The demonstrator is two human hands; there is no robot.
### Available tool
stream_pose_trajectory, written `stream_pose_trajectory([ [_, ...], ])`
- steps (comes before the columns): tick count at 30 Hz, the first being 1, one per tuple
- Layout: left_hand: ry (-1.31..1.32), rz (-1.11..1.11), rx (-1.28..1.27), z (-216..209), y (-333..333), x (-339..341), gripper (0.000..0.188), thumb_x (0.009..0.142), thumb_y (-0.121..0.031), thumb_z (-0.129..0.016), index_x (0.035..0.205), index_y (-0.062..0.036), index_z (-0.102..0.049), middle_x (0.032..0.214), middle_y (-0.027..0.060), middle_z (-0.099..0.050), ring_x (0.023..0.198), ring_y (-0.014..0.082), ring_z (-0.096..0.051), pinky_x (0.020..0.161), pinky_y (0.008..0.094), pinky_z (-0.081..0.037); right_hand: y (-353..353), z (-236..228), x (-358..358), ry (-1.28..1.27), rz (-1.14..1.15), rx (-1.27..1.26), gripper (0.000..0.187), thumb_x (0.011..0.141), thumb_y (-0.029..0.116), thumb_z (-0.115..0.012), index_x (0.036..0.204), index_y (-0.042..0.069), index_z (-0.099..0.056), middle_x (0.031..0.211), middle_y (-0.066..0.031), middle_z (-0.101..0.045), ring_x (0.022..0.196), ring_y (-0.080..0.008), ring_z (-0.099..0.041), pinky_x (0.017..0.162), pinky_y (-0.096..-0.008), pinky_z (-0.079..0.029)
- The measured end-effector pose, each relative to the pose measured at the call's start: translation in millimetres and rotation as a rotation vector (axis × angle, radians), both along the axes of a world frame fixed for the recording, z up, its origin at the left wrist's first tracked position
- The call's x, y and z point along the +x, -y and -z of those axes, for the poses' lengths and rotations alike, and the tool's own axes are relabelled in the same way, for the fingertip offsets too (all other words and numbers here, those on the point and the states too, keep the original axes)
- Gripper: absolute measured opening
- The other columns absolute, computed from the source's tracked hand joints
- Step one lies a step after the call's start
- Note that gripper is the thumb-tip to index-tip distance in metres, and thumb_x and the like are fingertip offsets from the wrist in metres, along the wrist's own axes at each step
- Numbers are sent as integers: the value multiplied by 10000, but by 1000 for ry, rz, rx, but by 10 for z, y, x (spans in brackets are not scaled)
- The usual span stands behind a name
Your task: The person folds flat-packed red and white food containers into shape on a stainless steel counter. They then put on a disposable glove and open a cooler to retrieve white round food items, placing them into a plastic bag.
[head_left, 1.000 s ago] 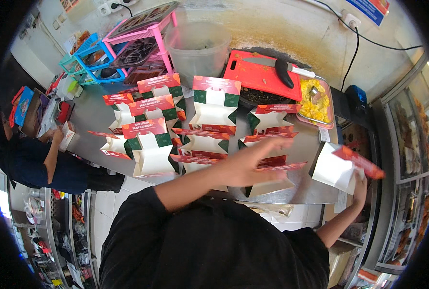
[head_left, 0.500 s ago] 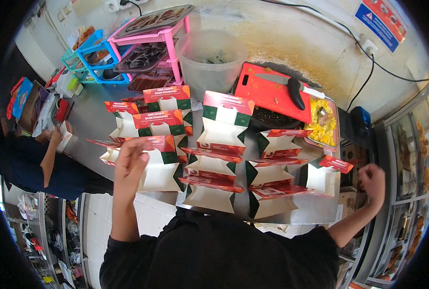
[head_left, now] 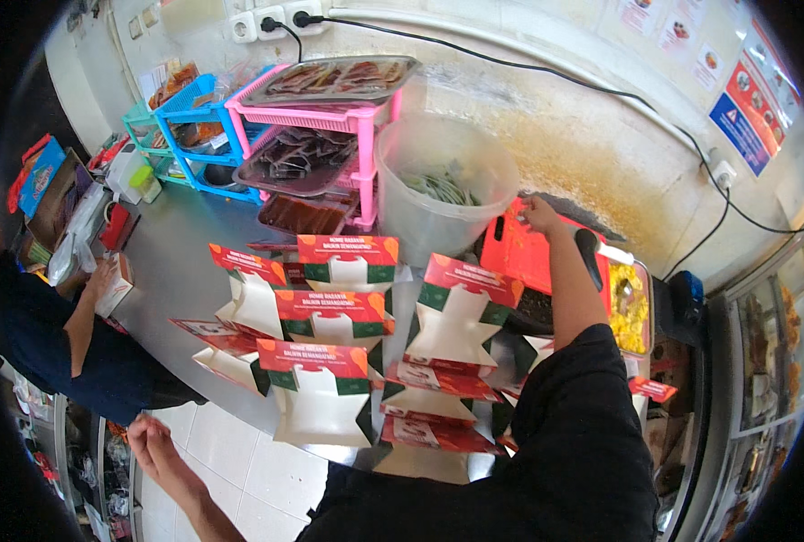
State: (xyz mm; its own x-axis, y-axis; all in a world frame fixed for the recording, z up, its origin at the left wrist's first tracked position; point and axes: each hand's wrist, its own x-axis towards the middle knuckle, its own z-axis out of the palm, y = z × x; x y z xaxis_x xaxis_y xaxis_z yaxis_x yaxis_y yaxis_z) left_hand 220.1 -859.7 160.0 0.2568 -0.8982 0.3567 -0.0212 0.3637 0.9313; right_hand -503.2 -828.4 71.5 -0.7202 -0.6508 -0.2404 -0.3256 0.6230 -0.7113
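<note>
My right hand (head_left: 539, 217) reaches forward to the upper left part of the red cutting board (head_left: 503, 244), beside the translucent bucket (head_left: 447, 212). Its fingers are bent down at the board; what they grip, if anything, is hidden. A white-handled knife (head_left: 615, 254) lies on the board with a black handle (head_left: 589, 257) across it; my arm covers its blade. Low on the left, over the floor, my left hand (head_left: 154, 443) is empty, with fingers loosely curled and apart. Several unfolded red, green and white food boxes (head_left: 322, 397) stand in rows before me, some hidden by my right arm.
A pink rack (head_left: 366, 154) with trays of packets and blue baskets (head_left: 194, 113) stand at the back left. Yellow food fills a tray (head_left: 648, 336) right of the board. At the left, another person's hand (head_left: 104, 271) is near a small box. Black cables (head_left: 510, 61) cross the wall.
My right hand has swung from the right side of the table to the cutting board. My left hand has dropped from the boxes to the lower left. The view has shifted.
</note>
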Motion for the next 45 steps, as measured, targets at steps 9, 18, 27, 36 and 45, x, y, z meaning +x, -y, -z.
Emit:
stream_pose_trajectory([
  [9, 64, -173, 133, 181, -195, 669, 74, 938, -164, -495, 994, -117, -501, 920, -32, -478, 800, 44, -406, 730, 206, -326, 615, 973, -240, -734, -211, -162, 464, 859, 359, -467, 1156, 16, -565, 1121, -205, -610, 1064, -389, -555, 896, -414, -451],
  [18, -20, -137, -43, 62, 22, 149, 24, 926, -100, -481, 910, -82, -483, 881, 19, -459, 751, 77, -399, 714, 206, -339, -132, -405, -131, 294, 485, -873, 499, 864, 467, -427, 1095, 39, -543, 998, -108, -624, 879, -238, -598, 722, -402, -478],
  [27, 12, 684, -468, -597, 459, -1008, 82, 844, -62, -544, 917, -32, -520, 981, 109, -495, 918, 193, -488, 887, 324, -383, -1094, -2295, 2023, 30, -335, -647, 456, 846, 177, -577, 1264, 47, -452, 1185, -94, -547, 1062, -215, -550, 902, -333, -440],
  [36, 257, 1476, -998, -883, 304, -1407, 274, 818, -220, -681, 951, 9, -610, 861, 110, -621, 799, 208, -594, 812, 364, -437, -1650, -2116, 4990, -322, -551, -442, 351, 747, 120, -599, 1055, -22, -507, 975, -192, -555, 934, -357, -558, 786, -414, -446],
  [45, 136, 2139, -84, -814, -579, -750, 230, 873, -228, -640, 829, -4, -608, 708, 62, -586, 656, 143, -544, 635, 270, -438, -3024, -1878, 6454, -350, -215, -602, 635, 818, 454, -660, 1250, 59, -414, 1240, -88, -456, 1151, -223, -448, 865, -366, -419],
])
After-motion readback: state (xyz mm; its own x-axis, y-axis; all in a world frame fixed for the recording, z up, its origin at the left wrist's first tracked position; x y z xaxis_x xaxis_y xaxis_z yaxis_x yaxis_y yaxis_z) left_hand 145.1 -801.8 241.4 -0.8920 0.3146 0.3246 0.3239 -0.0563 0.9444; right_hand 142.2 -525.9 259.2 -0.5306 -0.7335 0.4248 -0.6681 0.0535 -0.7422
